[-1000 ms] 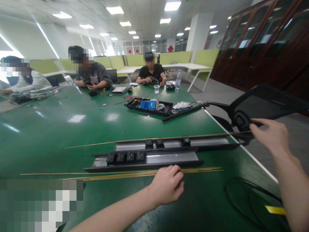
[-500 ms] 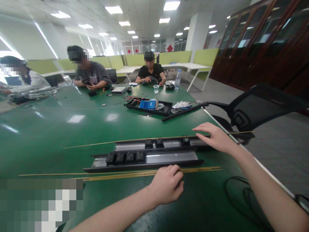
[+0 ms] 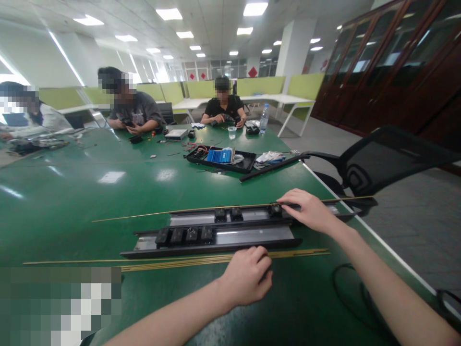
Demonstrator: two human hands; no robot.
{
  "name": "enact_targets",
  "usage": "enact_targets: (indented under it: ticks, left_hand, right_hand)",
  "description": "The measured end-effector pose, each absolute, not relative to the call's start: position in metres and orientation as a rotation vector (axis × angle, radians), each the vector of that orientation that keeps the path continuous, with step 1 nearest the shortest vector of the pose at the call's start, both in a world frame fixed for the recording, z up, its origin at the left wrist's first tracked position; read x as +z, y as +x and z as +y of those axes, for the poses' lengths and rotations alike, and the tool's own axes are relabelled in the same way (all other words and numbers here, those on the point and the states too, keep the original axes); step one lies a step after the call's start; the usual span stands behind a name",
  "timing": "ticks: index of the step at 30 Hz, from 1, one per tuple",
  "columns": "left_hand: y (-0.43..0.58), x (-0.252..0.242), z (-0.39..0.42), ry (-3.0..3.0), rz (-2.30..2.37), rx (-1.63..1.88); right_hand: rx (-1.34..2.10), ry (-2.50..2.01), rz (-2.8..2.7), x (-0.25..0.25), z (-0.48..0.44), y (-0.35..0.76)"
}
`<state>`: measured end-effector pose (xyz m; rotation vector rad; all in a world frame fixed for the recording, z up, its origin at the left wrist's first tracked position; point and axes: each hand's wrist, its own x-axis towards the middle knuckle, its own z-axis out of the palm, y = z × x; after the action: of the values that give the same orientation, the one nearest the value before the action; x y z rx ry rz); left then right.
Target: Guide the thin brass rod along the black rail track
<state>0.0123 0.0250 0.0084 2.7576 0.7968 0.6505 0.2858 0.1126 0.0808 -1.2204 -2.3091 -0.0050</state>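
My left hand (image 3: 248, 275) rests curled on the table at the near side, over the bundle of thin brass rods (image 3: 162, 263); whatever its fingers may hold is hidden. Behind it lies the near black-edged metal channel (image 3: 252, 234), with several black blocks (image 3: 192, 234) in a row at its left part. My right hand (image 3: 306, 209) reaches over the far channel (image 3: 198, 219), its thumb and fingertips closed at a black block (image 3: 275, 210). Two other black blocks (image 3: 236, 214) sit farther left in that channel. A single long brass rod (image 3: 131, 216) runs along its far edge.
Beyond the channels stand a black tray (image 3: 247, 166) with a blue finned part (image 3: 219, 155), white gloves (image 3: 270, 158) and a black bar (image 3: 268, 168). A black mesh chair (image 3: 389, 154) is at the right edge; a cable (image 3: 334, 288) lies near my right forearm. Co-workers sit across the table.
My right hand has moved left and down along the far channel, and its fingers have come together at the right-hand black block. My left hand stays where it was.
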Motion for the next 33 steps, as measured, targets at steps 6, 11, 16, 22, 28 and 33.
enact_targets:
  ticks: [6, 11, 16, 22, 28, 33]
  left_hand:
    - [0.013, 0.013, 0.025, 2.766, 0.793, 0.654]
    - [0.013, 0.015, 0.024, 2.777, 0.801, 0.625]
    - [0.013, 0.01, 0.025, 2.773, 0.802, 0.627]
    - [0.013, 0.012, 0.025, 2.775, 0.805, 0.624]
    - [0.012, 0.012, 0.025, 2.777, 0.809, 0.622]
    - [0.012, 0.013, 0.024, 2.777, 0.804, 0.634]
  right_hand:
    - [-0.075, -1.27, -2.295, 0.074, 0.114, 0.282]
    - [-0.111, -1.271, -2.267, 0.071, 0.115, 0.281]
    - [-0.11, -1.26, -2.264, 0.072, 0.114, 0.281]
    - [-0.114, -1.27, -2.27, 0.07, 0.115, 0.281]
    - [-0.114, -1.273, -2.279, 0.069, 0.116, 0.283]
    - [-0.118, -1.276, -2.276, 0.069, 0.115, 0.283]
